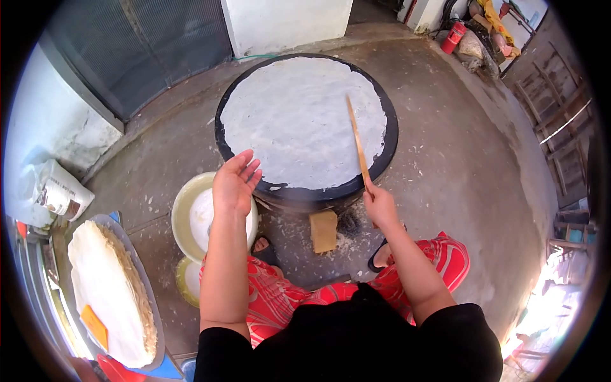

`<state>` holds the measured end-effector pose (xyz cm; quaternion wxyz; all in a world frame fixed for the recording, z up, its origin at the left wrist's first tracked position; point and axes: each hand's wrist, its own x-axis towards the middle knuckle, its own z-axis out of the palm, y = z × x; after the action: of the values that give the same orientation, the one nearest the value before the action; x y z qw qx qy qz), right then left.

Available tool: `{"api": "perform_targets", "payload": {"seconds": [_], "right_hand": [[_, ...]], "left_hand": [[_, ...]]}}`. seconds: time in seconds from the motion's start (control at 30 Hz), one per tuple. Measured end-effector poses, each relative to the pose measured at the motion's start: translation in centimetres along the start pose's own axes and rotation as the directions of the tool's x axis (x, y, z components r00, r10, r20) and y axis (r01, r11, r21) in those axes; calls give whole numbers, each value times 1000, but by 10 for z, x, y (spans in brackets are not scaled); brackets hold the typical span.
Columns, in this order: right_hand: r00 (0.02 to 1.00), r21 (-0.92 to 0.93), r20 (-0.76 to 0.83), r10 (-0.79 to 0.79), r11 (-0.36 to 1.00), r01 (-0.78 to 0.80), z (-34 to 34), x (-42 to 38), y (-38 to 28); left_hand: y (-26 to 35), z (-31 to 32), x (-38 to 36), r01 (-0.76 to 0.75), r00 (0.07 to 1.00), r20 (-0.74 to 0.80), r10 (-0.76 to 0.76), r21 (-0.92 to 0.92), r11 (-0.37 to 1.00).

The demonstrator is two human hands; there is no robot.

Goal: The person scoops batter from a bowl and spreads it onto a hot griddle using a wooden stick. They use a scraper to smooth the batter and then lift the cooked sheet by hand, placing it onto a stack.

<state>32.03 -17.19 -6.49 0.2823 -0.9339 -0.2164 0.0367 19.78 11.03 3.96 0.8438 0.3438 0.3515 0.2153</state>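
Note:
A thin pale sheet of batter [293, 121] covers most of the round black griddle [392, 137] in front of me. My right hand [380, 205] is closed around the lower end of a long, flat wooden stick [358, 141]. The stick's far tip lies over the right part of the sheet; whether it touches cannot be made out. My left hand [234, 181] hangs at the griddle's near left edge, palm up, fingers apart, holding nothing. Below it stands a pale yellow tub [181, 210] with white contents, partly hidden by my left forearm.
On my left, a tall stack of thin flatbreads [108, 286] bears an orange scraper-like piece [94, 326]. A smaller yellow bowl [184, 280] sits by the tub. A wooden block [323, 232] is under the griddle's front. White buckets [63, 191] stand by the wall.

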Motion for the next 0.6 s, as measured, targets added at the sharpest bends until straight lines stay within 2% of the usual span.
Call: {"api": "perform_targets", "payload": {"seconds": [0.03,0.07,0.1,0.13,0.2,0.23,0.27,0.3,0.33,0.37,0.4,0.43,0.47,0.5,0.53,0.6], "right_hand": [[1000,-1,-2,0,1000,0,-5,-5,2],[946,517,198,256,793,-322,-11,-10,4],[807,776,486,335,259,-575,-18,-16,4],[806,775,486,339,259,-576,-23,-21,7],[796,859,364,483,157,-488,-28,-29,14],[796,857,366,483,158,-490,-19,-33,21],[879,770,147,454,505,-390,-1,-40,35],[939,566,-53,340,785,-252,10,-49,43],[982,305,-53,179,940,-155,15,-64,41],[984,304,-51,169,941,-146,20,-76,38],[992,294,-34,-123,947,128,24,-86,31],[914,293,-14,-405,872,391,24,-91,19],[909,298,-7,-417,867,400,20,-92,7],[955,491,227,-193,869,59,11,-93,-12],[872,565,489,-6,764,-311,6,-91,-23],[869,599,494,22,716,-359,4,-70,-36]], "left_hand": [[1,0,0,0,1000,2,0,-1,1000],[1,-1,0,-9,1000,11,9,2,1000],[0,-2,0,-15,1000,18,15,5,1000],[0,-2,-1,-10,1000,19,10,5,1000],[1,-1,-2,-28,999,17,28,12,1000],[0,-3,-1,-28,999,15,28,11,1000],[-1,-4,-1,-25,999,23,25,11,1000],[-1,-5,0,-24,999,33,24,10,1000],[-1,-4,-1,-26,999,32,26,8,1000],[-1,-3,-2,-15,1000,23,15,-2,1000],[-2,-2,-4,-6,1000,9,6,-14,1000],[-3,-3,-5,-14,1000,-5,14,-21,1000],[-4,-3,-6,-12,1000,2,12,-25,1000],[-6,-3,-6,-12,1000,8,12,-29,1000],[-9,-3,-7,-15,1000,14,15,-41,999],[-13,-1,-11,-13,1000,25,14,-33,999]]}}
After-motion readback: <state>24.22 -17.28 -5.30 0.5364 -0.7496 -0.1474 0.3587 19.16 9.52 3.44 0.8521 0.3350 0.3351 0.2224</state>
